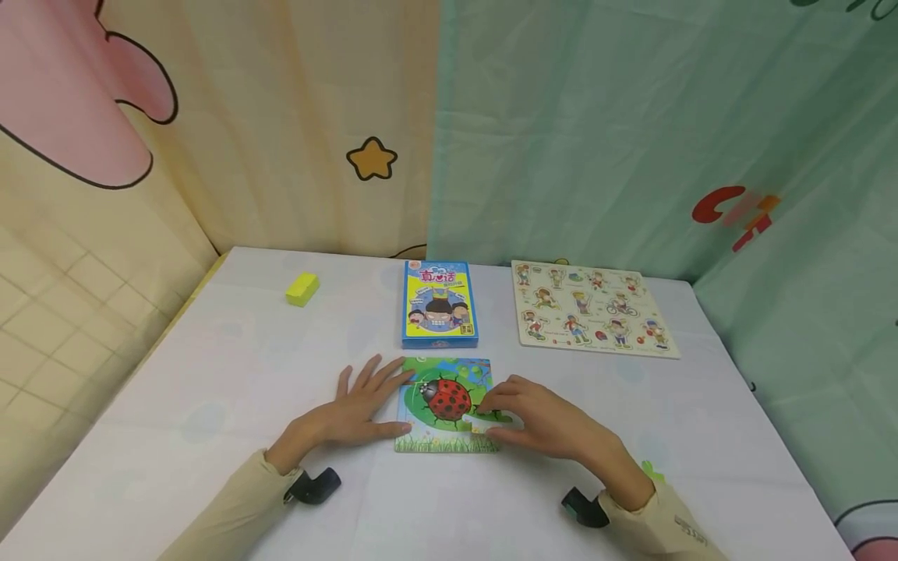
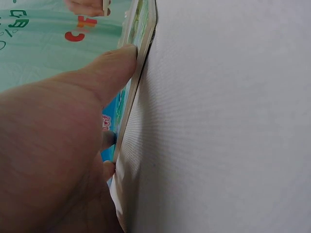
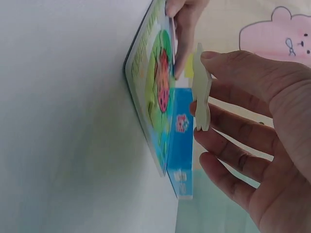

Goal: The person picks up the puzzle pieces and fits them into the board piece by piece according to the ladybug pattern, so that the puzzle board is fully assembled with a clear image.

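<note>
A ladybug jigsaw puzzle [image 1: 447,399] lies flat on the white table. At its left edge my left hand [image 1: 365,401] rests with fingers spread, the fingertips and thumb touching the border. In the left wrist view the thumb [image 2: 114,68] presses on the puzzle's edge [image 2: 141,63]. My right hand [image 1: 540,417] is over the puzzle's right side. Between thumb and fingers it pinches a jigsaw piece [image 3: 200,90], held up off the puzzle with its pale side showing in the right wrist view. A pale gap shows at the puzzle's lower right, beside the ladybug.
Just behind the puzzle lies a blue and yellow card box [image 1: 440,304]. A wooden peg board with little figures [image 1: 592,310] is at the back right. A yellow-green block [image 1: 302,289] sits at the back left. Printed curtains [image 1: 561,132] hang behind the table [image 1: 231,374].
</note>
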`<control>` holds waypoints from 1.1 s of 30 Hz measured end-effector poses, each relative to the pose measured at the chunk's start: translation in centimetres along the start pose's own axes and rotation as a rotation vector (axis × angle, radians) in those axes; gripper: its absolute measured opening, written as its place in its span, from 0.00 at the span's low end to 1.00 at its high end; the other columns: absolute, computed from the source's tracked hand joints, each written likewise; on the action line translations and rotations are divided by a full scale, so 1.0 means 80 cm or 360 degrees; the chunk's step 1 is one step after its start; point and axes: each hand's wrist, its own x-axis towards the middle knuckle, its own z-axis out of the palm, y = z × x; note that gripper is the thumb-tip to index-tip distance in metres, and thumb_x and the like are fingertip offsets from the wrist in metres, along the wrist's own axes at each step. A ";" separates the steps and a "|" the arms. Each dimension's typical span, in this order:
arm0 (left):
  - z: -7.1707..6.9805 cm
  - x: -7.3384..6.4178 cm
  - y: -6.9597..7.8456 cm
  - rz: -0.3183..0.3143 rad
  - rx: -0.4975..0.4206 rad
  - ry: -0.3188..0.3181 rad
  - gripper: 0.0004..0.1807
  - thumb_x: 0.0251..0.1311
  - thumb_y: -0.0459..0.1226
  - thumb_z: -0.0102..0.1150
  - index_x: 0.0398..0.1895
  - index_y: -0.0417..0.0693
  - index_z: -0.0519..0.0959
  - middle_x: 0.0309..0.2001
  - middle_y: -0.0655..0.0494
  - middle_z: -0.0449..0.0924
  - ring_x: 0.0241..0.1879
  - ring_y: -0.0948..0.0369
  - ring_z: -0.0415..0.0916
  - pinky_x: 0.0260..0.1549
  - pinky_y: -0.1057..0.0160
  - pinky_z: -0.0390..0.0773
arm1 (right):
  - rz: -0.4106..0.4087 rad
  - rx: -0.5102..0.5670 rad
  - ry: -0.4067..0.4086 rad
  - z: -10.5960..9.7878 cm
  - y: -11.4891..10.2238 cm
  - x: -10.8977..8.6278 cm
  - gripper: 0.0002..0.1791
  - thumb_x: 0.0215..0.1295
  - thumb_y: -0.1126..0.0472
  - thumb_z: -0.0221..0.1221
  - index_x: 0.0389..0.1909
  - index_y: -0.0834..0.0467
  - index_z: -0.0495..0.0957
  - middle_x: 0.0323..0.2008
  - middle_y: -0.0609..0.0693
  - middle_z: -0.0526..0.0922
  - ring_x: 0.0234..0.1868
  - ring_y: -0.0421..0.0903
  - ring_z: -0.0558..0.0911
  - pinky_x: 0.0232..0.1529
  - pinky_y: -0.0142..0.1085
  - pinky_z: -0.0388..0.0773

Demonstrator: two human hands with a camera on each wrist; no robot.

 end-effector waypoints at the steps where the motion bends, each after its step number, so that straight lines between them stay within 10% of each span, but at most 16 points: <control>1: 0.000 0.000 0.000 -0.0001 -0.0003 0.0003 0.47 0.64 0.60 0.59 0.80 0.55 0.53 0.82 0.50 0.40 0.79 0.40 0.27 0.67 0.26 0.26 | -0.0005 0.0009 -0.0009 0.001 -0.002 0.005 0.14 0.67 0.51 0.65 0.51 0.49 0.84 0.49 0.39 0.84 0.52 0.38 0.77 0.56 0.38 0.79; 33: -0.003 0.000 0.003 -0.0005 0.0010 -0.0006 0.47 0.64 0.59 0.59 0.80 0.54 0.53 0.82 0.49 0.40 0.79 0.38 0.28 0.67 0.25 0.27 | -0.0071 -0.0155 -0.0072 0.043 -0.030 0.051 0.15 0.65 0.50 0.67 0.50 0.51 0.86 0.54 0.43 0.84 0.58 0.44 0.78 0.60 0.38 0.77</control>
